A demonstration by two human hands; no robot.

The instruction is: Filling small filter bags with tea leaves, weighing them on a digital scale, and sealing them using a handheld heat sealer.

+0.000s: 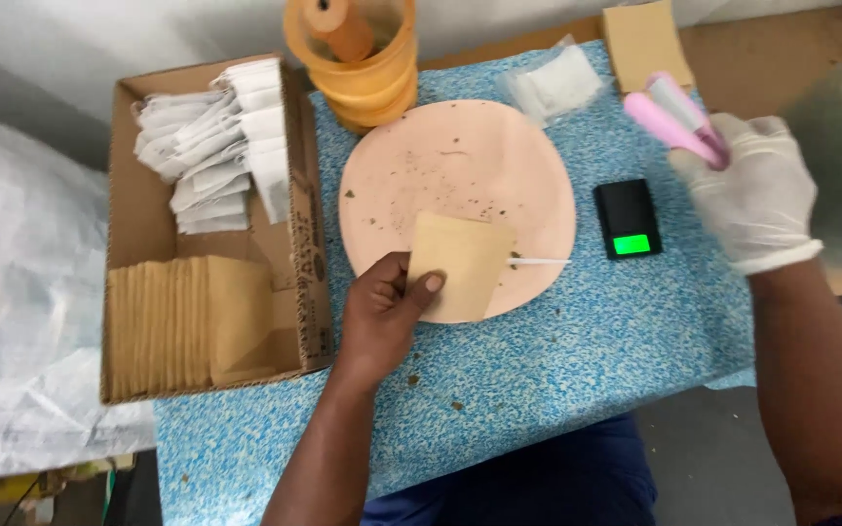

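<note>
My left hand [382, 310], bare, pinches a small tan paper pouch [460, 265] over the near edge of a round pink plate [460, 166] speckled with brown crumbs. A thin white stick [540, 261] pokes out from behind the pouch onto the plate. My right hand [754, 195], in a white glove, grips a pink handheld stapler-like tool [674, 119] at the far right of the blue speckled table [577, 370].
A small black digital scale [628, 218] with a lit green screen sits right of the plate. A cardboard box [138, 224] at left holds white sachets [216, 141] and stacked tan pouches [187, 321]. Stacked orange tubs [355, 58], a clear bag [553, 83] and another tan pouch [643, 41] lie behind.
</note>
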